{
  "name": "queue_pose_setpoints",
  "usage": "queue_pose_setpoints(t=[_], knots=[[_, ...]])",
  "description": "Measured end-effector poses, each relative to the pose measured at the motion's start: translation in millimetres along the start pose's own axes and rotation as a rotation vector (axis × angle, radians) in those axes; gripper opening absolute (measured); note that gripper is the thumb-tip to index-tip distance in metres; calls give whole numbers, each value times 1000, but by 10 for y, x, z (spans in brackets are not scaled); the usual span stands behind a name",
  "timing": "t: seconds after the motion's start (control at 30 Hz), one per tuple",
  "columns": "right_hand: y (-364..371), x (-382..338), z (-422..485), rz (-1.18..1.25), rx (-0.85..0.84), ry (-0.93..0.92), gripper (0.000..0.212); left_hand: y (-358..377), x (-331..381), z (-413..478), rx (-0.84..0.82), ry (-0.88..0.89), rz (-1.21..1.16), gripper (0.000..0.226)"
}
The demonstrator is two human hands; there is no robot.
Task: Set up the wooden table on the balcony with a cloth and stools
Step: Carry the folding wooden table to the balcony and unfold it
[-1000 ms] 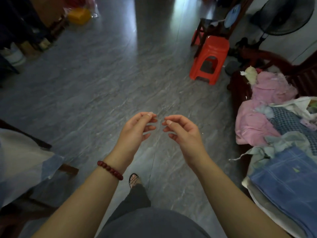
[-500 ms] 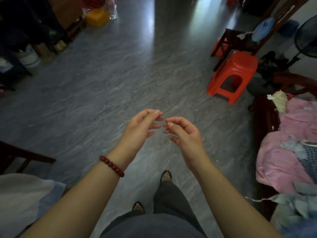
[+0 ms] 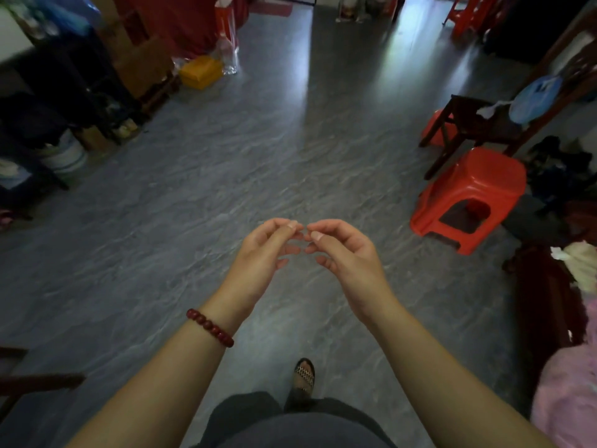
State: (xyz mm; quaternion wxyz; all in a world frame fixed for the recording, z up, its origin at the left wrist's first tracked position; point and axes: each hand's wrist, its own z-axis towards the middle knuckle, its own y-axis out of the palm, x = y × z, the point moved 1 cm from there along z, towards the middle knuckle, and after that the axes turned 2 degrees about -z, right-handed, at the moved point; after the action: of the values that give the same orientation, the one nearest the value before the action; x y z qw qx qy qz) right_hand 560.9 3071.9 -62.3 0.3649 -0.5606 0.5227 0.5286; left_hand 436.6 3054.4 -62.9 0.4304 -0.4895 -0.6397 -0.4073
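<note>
The view has turned since a second ago. The big heap of cloths that filled the right side has slid almost out of sight, and only a bit of pink cloth [image 3: 568, 399] stays at 4 o'clock, low by the edge. The red stool [image 3: 478, 189] now sits nearer and lower, at 2 o'clock from the hands, just in front of a dark wooden chair [image 3: 468, 124]. More of the grey floor [image 3: 226, 189] shows ahead, with a yellow box [image 3: 200, 71] far off at 11 o'clock. One foot [image 3: 303, 375] is out in front, so the person seems to be walking on. The left hand [image 3: 261, 253] (the one with the bead bracelet [image 3: 210, 328]) and the right hand [image 3: 345, 257] hang in the same pose as before, close together in the middle. Their fingers [image 3: 292, 225] are softly curled, the tips nearly meet, and they hold nothing at all. I think no cloth has been picked up yet, and the job has hardly begun. The stool is well apart from the fingers, off to the right. The pink cloth is well apart too, down and behind the right arm. The wooden table and the balcony do not show here, so I cannot say where they are.
</note>
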Motion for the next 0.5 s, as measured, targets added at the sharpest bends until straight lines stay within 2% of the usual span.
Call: queue_pose_setpoints(t=[0.13,0.5], knots=[[-154,-100,480,-17,-16,20,20,117,137,500,64,-28,-45,20],[-361,-313,2079,-58,-1,39,18,273,561,2197,28,2,-52,21]])
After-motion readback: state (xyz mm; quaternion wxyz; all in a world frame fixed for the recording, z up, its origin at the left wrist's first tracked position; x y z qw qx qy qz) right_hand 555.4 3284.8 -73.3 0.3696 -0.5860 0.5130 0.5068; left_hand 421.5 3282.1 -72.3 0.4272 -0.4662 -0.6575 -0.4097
